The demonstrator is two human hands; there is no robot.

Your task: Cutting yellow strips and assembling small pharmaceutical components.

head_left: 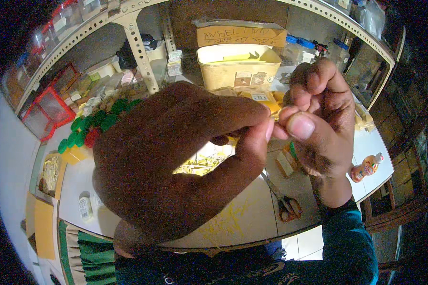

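Both of my hands are raised over the white table [252,204], fingertips meeting close to the camera. My left hand [161,152] pinches thumb against index finger. Opposite it, my right hand [330,118] also pinches, its thumb pressed to the index finger and the other fingers curled. Whatever lies between the fingertips is too small and covered to name. Behind the left hand, partly hidden, is a brightly lit heap of thin yellow strips [207,161]. Loose yellow slivers [226,223] are scattered near the front edge. Scissors with orange handles [289,209] rest below my right hand.
A cream bin [235,78] stands at the back before a cardboard box [240,35]. Green round lids [100,116] and a red mesh basket [54,109] are at left. A small white bottle [85,207] is nearer; an orange bottle [366,167] lies right. Metal shelving [138,52] frames the table.
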